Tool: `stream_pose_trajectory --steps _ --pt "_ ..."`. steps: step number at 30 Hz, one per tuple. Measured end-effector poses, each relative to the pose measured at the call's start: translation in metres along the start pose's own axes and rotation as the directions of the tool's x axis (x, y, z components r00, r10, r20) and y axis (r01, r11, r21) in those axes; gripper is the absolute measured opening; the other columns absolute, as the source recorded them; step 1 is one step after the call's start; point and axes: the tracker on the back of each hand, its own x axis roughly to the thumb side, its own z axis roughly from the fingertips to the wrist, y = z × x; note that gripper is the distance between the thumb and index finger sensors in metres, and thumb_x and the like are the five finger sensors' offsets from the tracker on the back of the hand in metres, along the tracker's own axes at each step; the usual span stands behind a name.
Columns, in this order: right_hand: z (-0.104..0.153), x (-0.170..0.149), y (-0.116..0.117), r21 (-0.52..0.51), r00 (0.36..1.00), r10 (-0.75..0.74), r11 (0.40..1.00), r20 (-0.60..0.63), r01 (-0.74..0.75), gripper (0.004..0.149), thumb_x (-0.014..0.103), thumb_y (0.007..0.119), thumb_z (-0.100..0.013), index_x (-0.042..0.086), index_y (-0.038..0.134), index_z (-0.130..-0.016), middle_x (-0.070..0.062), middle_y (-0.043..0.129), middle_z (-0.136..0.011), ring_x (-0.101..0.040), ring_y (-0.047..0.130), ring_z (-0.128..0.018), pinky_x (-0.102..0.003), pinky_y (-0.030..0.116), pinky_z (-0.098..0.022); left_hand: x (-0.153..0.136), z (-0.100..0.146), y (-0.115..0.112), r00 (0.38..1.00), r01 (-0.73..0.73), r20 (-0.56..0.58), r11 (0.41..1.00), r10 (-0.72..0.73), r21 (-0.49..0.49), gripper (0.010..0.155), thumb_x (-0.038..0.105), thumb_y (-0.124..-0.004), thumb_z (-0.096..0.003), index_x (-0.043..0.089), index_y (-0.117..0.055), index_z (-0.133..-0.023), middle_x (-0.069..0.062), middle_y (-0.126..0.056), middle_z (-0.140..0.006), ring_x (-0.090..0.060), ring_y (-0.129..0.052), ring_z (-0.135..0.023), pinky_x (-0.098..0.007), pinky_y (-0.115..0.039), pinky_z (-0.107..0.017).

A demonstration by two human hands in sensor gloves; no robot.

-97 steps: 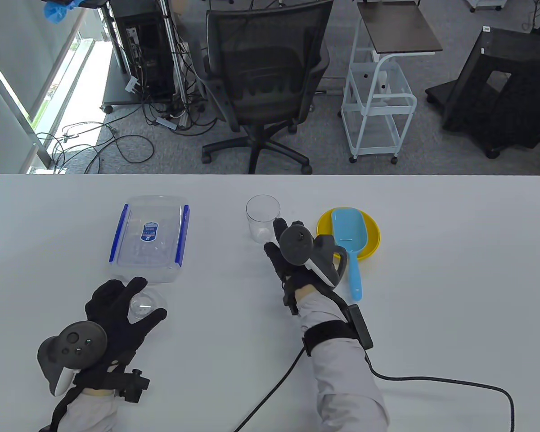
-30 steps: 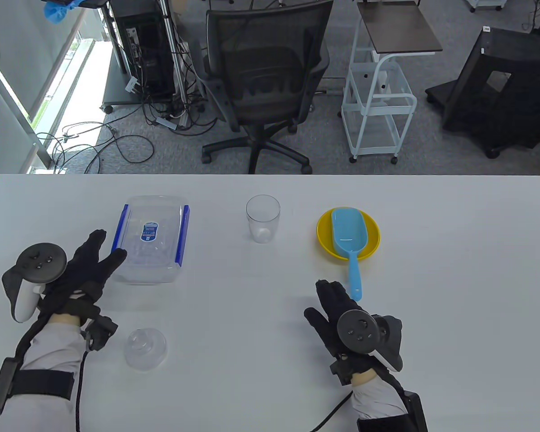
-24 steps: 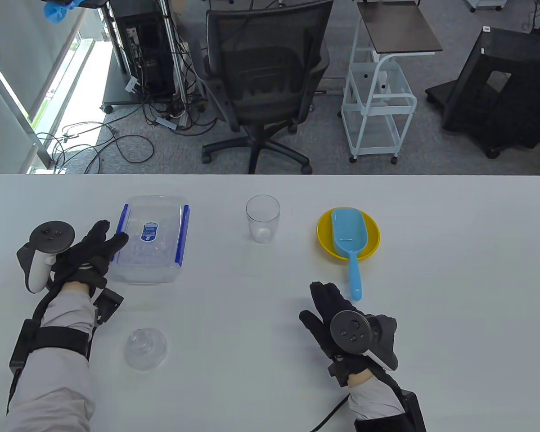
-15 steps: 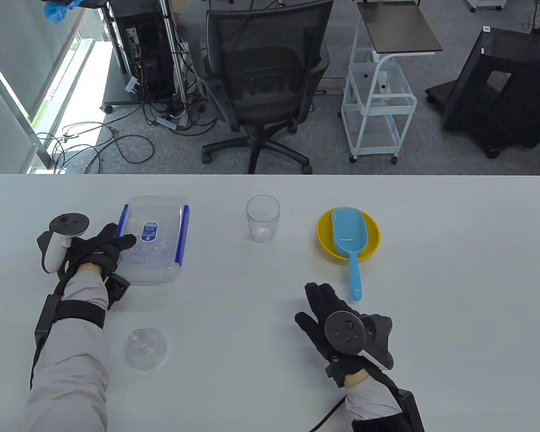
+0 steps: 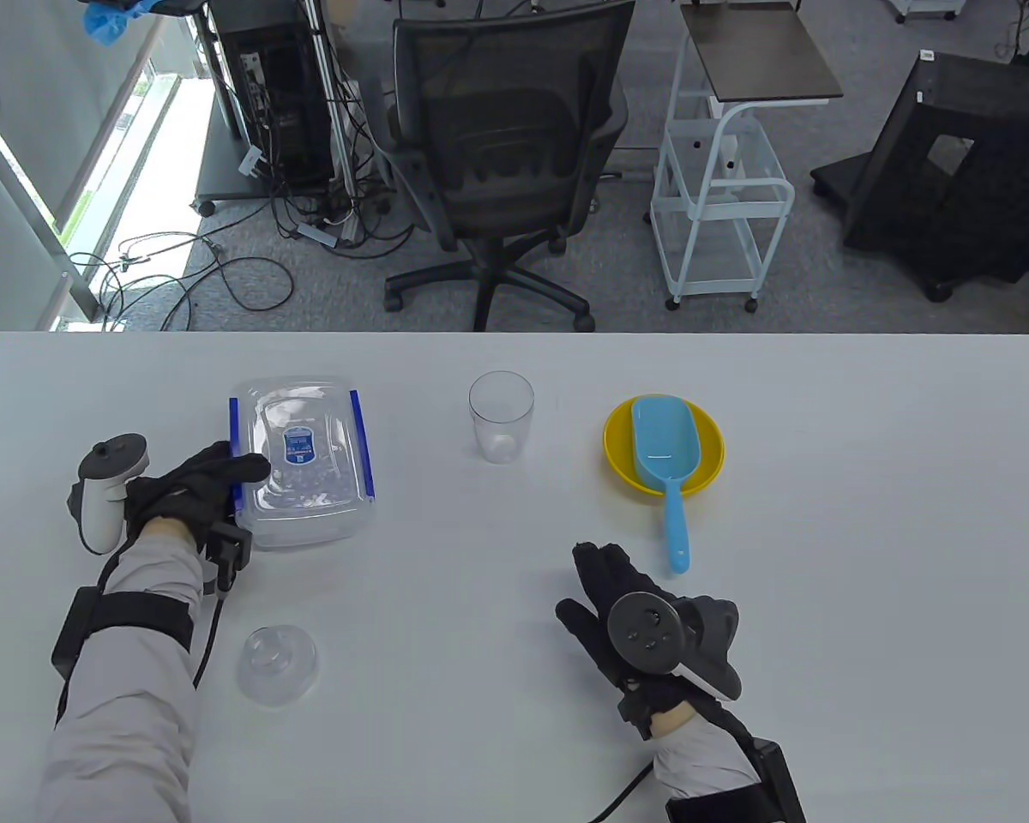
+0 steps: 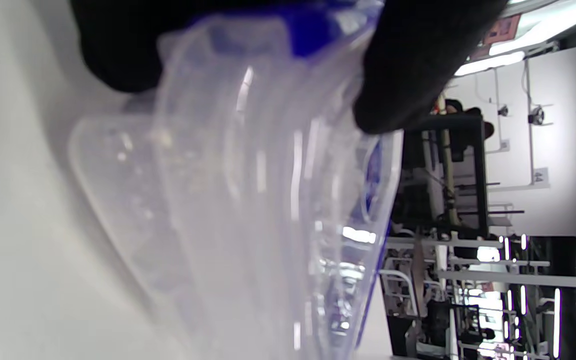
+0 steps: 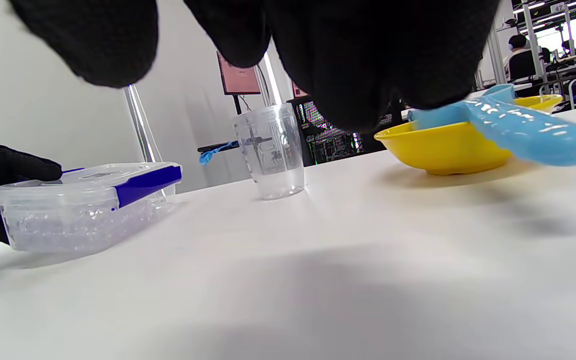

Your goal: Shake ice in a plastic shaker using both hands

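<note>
Shaker cup (image 5: 501,417) stands upright and open at the far middle of the table (image 5: 866,531), with nothing visible inside it; we leave it uncovered so that ice can go in. Its clear domed lid (image 5: 277,664) lies on the near left of the table, well apart from the cup, where it stays out of the filling path.

We have our left hand (image 5: 190,499) gripping the left end of the clear ice box (image 5: 303,463), thumb over the lid edge and fingers against the blue clip (image 5: 233,459) on that side. In the left wrist view the gloved fingers (image 6: 418,65) close over the box rim. In the right wrist view the box looks slightly raised at the end we grip, though we cannot confirm this. The box lid is on, and small clear pieces show inside. We judge that this grip serves either to draw the box closer or to release the clip; the frames do not settle which.

We keep our right hand (image 5: 622,613) low over the near right of the table, fingers extended and apart, holding nothing. It lies just near of the blue scoop (image 5: 667,454), whose bowl rests in the yellow dish (image 5: 708,437) and whose handle points toward us. We judge this placement keeps the hand ready to take the handle once the box is open.
</note>
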Motion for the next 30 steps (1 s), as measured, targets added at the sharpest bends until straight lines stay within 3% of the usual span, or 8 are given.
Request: stream_pose_trajectory --steps 6,13,20,30 --pt "0.001 -0.005 -0.005 -0.027 0.999 -0.041 0.999 -0.023 0.04 0.065 0.042 0.083 -0.049 0.009 0.064 -0.101 -0.032 0.071 -0.096 -0.048 0.089 -0.074 -0.061 0.078 -0.052 0.026 0.035 0.003 0.993 -0.008 0.117 1.0 0.005 0.025 0.09 0.046 -0.09 -0.0604 0.008 -0.037 -0.122 -0.027 -0.072 -0.091 -0.03 -0.084 -0.068 -0.063 -0.08 -0.064" --pt "0.003 -0.007 -0.007 -0.038 0.998 -0.053 0.998 -0.029 0.052 0.062 0.04 0.083 -0.049 0.01 0.066 -0.101 -0.031 0.072 -0.096 -0.047 0.09 -0.074 -0.061 0.078 -0.051 0.073 0.103 -0.011 0.964 0.074 0.255 0.997 -0.069 -0.011 0.089 0.048 -0.088 -0.0611 0.007 -0.039 -0.122 -0.026 -0.073 -0.09 -0.027 -0.085 -0.066 -0.06 -0.081 -0.063" --pt "0.007 -0.012 -0.009 -0.052 0.994 -0.089 0.995 -0.055 0.087 0.062 0.04 0.083 -0.049 0.01 0.066 -0.101 -0.031 0.072 -0.095 -0.047 0.09 -0.074 -0.061 0.078 -0.051 0.077 0.142 -0.066 0.961 0.132 0.261 0.979 -0.089 -0.153 0.089 0.049 -0.087 -0.0617 0.005 -0.038 -0.122 -0.026 -0.073 -0.089 -0.027 -0.086 -0.065 -0.057 -0.084 -0.06" --pt "0.008 -0.012 -0.008 -0.048 0.994 -0.098 0.994 -0.053 0.096 0.062 0.04 0.083 -0.049 0.01 0.066 -0.101 -0.031 0.072 -0.095 -0.047 0.09 -0.074 -0.061 0.078 -0.051 0.037 0.144 -0.162 0.961 0.239 0.207 0.929 -0.185 -0.282 0.09 0.046 -0.088 -0.0619 0.004 -0.035 -0.122 -0.029 -0.071 -0.09 -0.029 -0.084 -0.066 -0.059 -0.082 -0.061"
